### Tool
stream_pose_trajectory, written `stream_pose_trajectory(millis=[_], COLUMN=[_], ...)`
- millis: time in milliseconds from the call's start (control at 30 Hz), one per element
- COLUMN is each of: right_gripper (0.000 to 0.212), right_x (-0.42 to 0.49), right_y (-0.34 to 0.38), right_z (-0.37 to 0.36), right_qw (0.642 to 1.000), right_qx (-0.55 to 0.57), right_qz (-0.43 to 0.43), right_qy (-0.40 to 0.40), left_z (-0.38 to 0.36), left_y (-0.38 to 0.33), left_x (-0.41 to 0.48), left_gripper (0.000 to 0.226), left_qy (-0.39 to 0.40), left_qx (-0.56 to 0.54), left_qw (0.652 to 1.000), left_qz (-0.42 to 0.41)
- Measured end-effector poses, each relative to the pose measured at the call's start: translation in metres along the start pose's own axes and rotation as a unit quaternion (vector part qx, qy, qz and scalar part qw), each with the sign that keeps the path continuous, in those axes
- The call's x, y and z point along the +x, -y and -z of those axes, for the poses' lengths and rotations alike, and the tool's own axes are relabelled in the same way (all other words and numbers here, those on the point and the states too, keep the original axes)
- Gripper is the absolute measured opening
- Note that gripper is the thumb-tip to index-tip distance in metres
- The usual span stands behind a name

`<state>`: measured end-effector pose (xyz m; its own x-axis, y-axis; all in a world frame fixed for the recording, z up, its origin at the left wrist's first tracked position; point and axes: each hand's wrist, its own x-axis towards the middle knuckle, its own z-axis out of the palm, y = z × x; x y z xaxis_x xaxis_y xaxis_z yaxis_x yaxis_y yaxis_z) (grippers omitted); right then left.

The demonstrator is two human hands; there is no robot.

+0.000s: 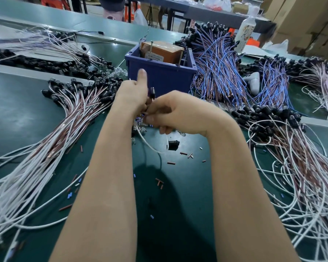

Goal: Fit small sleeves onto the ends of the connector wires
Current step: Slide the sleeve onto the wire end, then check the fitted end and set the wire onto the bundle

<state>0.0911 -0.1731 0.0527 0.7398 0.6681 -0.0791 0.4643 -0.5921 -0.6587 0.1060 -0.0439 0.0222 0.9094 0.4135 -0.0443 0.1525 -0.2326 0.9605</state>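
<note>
Both hands met above the green table (17,114), just in front of the blue bin (159,78). Left hand (134,95): fingers curled round a connector wire (148,144), thumb raised free; the wire's black plug (152,92) stood upright between the hands. Right hand (175,112): thumb and fingers pinched on the same wire, touching the left fingers. Could not tell whether a sleeve sat in the pinch. The wire's white tail looped down onto the table. Small brown and blue sleeves (171,163) lay scattered near the forearms. Wire bundles (45,148) lay on both sides.
</note>
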Motion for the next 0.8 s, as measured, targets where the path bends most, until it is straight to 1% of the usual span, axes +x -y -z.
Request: stream_pose_trajectory(millis=[67, 100, 200, 233, 300, 333, 400, 433, 500, 567, 633, 700, 800], right_gripper=[0.012, 0.015, 0.02, 0.022, 0.024, 0.026, 0.033, 0.036, 0.039, 0.036, 0.028, 0.02, 0.014], right_x=[0.0, -0.001, -0.003, -0.002, 0.0, 0.001, 0.002, 0.003, 0.003, 0.002, 0.002, 0.003, 0.006], right_y=[-0.009, -0.012, -0.019, -0.02, -0.02, -0.02, -0.021, -0.023, -0.026, -0.031, -0.034, -0.035, -0.033], right_z=[0.003, 0.005, 0.005, 0.004, 0.001, 0.0, 0.0, 0.0, 0.002, 0.004, 0.005, 0.006, 0.005], right_qw=[0.996, 0.993, 0.979, 0.972, 0.958, 0.951, 0.94, 0.937, 0.943, 0.963, 0.973, 0.967, 0.942], right_qx=[0.071, 0.099, 0.172, 0.193, 0.236, 0.256, 0.287, 0.294, 0.272, 0.194, 0.146, 0.176, 0.244], right_qz=[-0.017, -0.033, -0.099, -0.121, -0.149, -0.156, -0.165, -0.165, -0.158, -0.14, -0.119, -0.101, -0.085], right_qy=[-0.049, -0.06, -0.051, -0.052, -0.066, -0.075, -0.087, -0.092, -0.105, -0.124, -0.136, -0.151, -0.212], left_z=[-0.003, -0.003, -0.002, -0.002, -0.004, -0.005, -0.008, -0.008, -0.006, -0.002, 0.001, 0.001, -0.003], left_y=[-0.001, 0.0, 0.002, 0.002, 0.002, 0.001, 0.0, 0.0, 0.001, 0.004, 0.005, 0.003, -0.001], left_x=[0.001, 0.0, 0.001, 0.001, 0.0, -0.001, -0.002, -0.001, 0.001, 0.003, 0.004, 0.006, 0.006], left_gripper=[0.055, 0.053, 0.038, 0.039, 0.045, 0.041, 0.019, 0.015, 0.025, 0.03, 0.028, 0.024, 0.025], left_qy=[-0.042, -0.063, -0.111, -0.111, -0.087, -0.073, -0.072, -0.085, -0.106, -0.107, -0.086, -0.076, -0.068], left_qx=[0.045, 0.059, 0.056, 0.052, 0.033, 0.017, -0.003, -0.007, 0.017, 0.015, -0.027, -0.076, -0.1], left_qw=[0.998, 0.996, 0.991, 0.991, 0.994, 0.995, 0.994, 0.992, 0.987, 0.986, 0.989, 0.99, 0.991], left_qz=[-0.007, -0.018, -0.056, -0.06, -0.066, -0.07, -0.086, -0.096, -0.12, -0.128, -0.117, -0.091, -0.066])
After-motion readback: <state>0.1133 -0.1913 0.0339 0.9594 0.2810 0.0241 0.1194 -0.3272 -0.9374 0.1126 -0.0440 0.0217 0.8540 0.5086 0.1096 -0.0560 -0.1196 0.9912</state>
